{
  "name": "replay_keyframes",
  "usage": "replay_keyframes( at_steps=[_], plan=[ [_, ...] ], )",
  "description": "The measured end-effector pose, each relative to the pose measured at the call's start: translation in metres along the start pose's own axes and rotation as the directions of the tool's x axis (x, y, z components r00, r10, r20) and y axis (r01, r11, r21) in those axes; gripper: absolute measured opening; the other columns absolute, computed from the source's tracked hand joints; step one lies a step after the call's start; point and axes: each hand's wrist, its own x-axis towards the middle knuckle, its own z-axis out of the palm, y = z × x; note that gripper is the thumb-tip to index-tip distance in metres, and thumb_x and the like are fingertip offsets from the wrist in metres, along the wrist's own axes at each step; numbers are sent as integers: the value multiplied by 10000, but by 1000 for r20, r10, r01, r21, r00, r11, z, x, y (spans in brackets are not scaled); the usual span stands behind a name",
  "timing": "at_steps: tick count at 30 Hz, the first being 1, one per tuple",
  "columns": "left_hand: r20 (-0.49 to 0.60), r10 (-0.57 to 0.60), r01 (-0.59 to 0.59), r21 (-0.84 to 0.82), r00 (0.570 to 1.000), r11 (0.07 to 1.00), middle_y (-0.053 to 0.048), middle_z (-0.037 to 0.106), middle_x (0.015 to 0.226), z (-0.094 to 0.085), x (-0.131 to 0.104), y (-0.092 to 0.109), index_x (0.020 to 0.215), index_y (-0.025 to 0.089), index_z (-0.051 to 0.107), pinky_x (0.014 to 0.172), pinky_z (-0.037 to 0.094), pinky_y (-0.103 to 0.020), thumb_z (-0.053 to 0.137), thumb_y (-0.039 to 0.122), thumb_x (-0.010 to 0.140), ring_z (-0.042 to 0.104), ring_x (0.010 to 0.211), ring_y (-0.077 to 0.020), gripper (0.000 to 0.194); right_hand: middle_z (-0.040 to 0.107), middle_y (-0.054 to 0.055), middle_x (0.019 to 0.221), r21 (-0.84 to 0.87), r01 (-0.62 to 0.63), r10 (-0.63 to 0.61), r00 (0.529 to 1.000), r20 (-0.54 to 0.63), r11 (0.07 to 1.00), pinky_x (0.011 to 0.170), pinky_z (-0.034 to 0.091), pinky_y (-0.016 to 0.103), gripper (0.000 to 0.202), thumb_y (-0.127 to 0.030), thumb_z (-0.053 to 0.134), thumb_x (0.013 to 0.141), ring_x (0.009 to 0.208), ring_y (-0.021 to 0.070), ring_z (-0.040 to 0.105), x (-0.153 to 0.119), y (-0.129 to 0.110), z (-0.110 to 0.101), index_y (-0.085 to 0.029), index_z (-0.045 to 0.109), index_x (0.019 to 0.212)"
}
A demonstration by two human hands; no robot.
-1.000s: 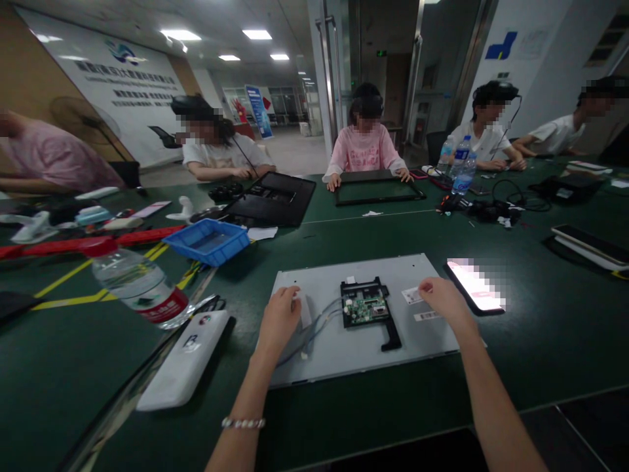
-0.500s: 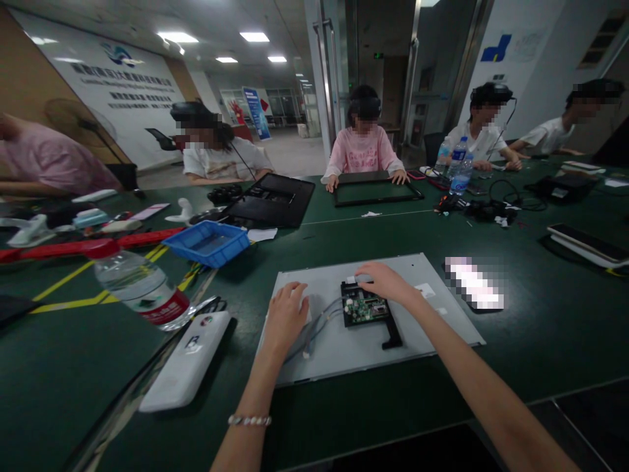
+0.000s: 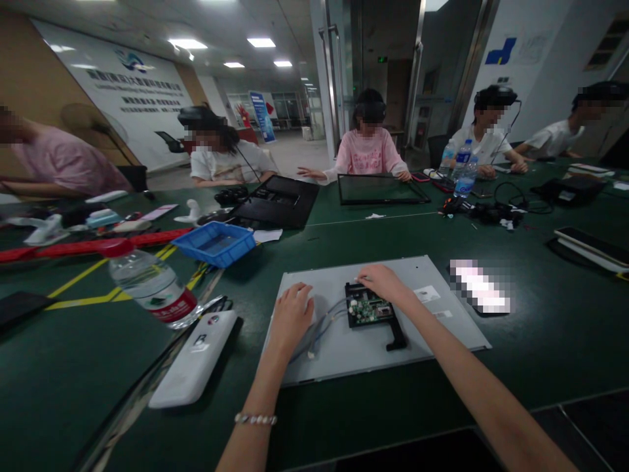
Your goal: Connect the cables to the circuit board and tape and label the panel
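Observation:
A flat grey metal panel [image 3: 334, 367] lies in front of me on the dark green table. On it sits a black plastic bracket [image 3: 396, 334] holding a green circuit board [image 3: 371, 311], with grey cables [image 3: 319, 328] running from the board's left side. My left hand [image 3: 292, 318] rests on the panel's left part, palm down, fingers slightly bent and thumb apart; something pale beside its thumb is partly hidden. At the bracket's far edge, my right hand [image 3: 386, 285] has its fingers bent together. What lies between those fingertips cannot be made out.
A white oblong case [image 3: 196, 360] and a red-capped water bottle [image 3: 152, 288] are left of the panel, a blue tray [image 3: 215, 244] beyond them. A phone with a bright screen [image 3: 479, 286] lies right. Across the table, several people sit; one holds a black frame [image 3: 383, 201].
The whole view has shifted slightly, moving things a little right. Both my hands keep nearly the same places on the panel and bracket. The person opposite has lifted one hand off the black frame.

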Motion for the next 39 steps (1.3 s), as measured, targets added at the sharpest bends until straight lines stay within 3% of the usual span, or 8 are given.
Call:
replay_keyframes(
  at_steps=[5, 9, 13, 19, 24, 30, 34, 39],
  plan=[
    [-9, 15, -15, 7, 1000, 1000, -100, 521, 1170, 0, 0, 0, 1139, 187, 524, 925, 363, -420, 402, 211, 880, 475, 1101, -266, 287, 642, 97, 1015, -159, -117, 88, 980, -178, 980, 843, 388, 289, 244, -215, 421, 915, 970, 203, 557, -27, 32, -25, -160, 650, 978],
    [-5, 2, -2, -19, 1000, 1000, -106, 522, 1177, -1, 0, 0, 1138, 182, 527, 928, 356, -433, 407, 220, 880, 471, 1102, -272, 287, 643, 125, 1001, -223, -175, 150, 981, -122, 959, 871, 379, 314, 233, -167, 442, 890, 990, 226, 552, -53, 63, -26, -148, 666, 949],
    [16, 19, -18, -10, 1000, 1000, -113, 516, 1192, -4, -1, 3, 1160, 177, 518, 933, 358, -436, 423, 294, 886, 468, 1108, -277, 312, 649, 105, 1031, -108, -197, 189, 979, -78, 974, 897, 389, 306, 262, -177, 423, 890, 1000, 207, 566, -66, 78, -16, -153, 664, 989],
    [87, 80, -81, 8, 993, 997, -99, 513, 1220, -5, -2, 6, 1223, 198, 480, 943, 369, -436, 455, 406, 866, 462, 1138, -281, 414, 643, 72, 1084, 133, -265, 285, 943, -172, 955, 932, 399, 323, 280, -229, 445, 857, 1026, 201, 567, -81, 92, -22, -180, 650, 1042],
    [140, 115, -111, -31, 983, 993, -86, 539, 1197, -1, -1, 1, 1193, 202, 498, 943, 392, -410, 447, 309, 862, 501, 1100, -253, 351, 642, 73, 1077, 338, -342, 352, 935, 33, 877, 832, 464, 293, 307, -280, 581, 768, 946, 188, 605, -95, 99, -29, -184, 645, 1052],
    [129, 183, -172, -91, 975, 981, -80, 537, 1204, 1, 0, -4, 1179, 195, 492, 988, 377, -395, 438, 213, 842, 496, 1117, -233, 342, 655, 65, 990, 293, -346, 293, 932, 211, 891, 767, 471, 297, 299, -264, 653, 683, 854, 185, 614, -97, 96, -32, -185, 659, 971],
    [122, 199, -183, -126, 972, 975, -79, 527, 1217, 0, 0, -4, 1199, 192, 473, 997, 379, -384, 421, 180, 830, 491, 1128, -222, 373, 672, 49, 872, 282, -358, 293, 924, 246, 890, 715, 468, 275, 194, -207, 599, 701, 784, 167, 620, -95, 93, -30, -178, 666, 881],
    [132, 210, -189, -154, 969, 970, -74, 529, 1230, 0, 1, -5, 1213, 193, 465, 1008, 376, -389, 407, 147, 816, 489, 1141, -216, 404, 665, 57, 889, 262, -354, 312, 931, 188, 898, 682, 463, 269, 191, -208, 590, 692, 759, 164, 620, -95, 89, -29, -171, 665, 864]
  ],
)
